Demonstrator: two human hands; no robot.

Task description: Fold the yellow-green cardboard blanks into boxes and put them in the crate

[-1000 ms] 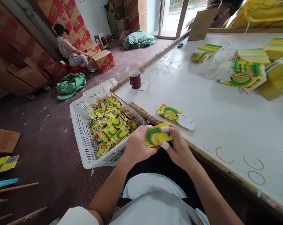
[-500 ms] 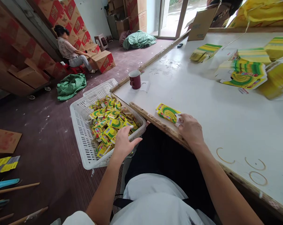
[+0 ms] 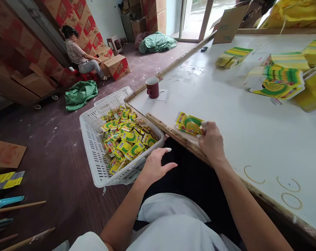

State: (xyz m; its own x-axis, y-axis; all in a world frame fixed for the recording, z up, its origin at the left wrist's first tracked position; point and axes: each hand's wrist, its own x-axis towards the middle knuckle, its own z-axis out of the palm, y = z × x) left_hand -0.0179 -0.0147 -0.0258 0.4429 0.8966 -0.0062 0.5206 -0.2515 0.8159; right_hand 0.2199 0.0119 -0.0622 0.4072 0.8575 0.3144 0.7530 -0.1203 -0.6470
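A flat yellow and green carton [image 3: 189, 123] lies near the front edge of the white table [image 3: 200, 83]. My right hand [image 3: 212, 140] grips its right end between thumb and fingers. To the left, my left hand [image 3: 158, 164] is held in the air with thumb and fingers apart, nothing between them. It is just in front of the near right side of a white plastic basket [image 3: 89, 146], above my lap. Inside the basket is a heap of small yellow and green boxes [image 3: 130, 136]. The palm side of my right hand is hidden.
A maroon mug [image 3: 152, 89] stands at the table's left corner. Flat carton stacks [image 3: 280, 82] lie at the right, blurred in part. A wooden strip [image 3: 171, 130] edges the table. On the left, a person [image 3: 81, 55] sits by a cardboard box [image 3: 118, 67].
My left hand has moved right, away from over the basket, still open. My right hand's fingers have closed around the carton's end, and the carton has tilted slightly.
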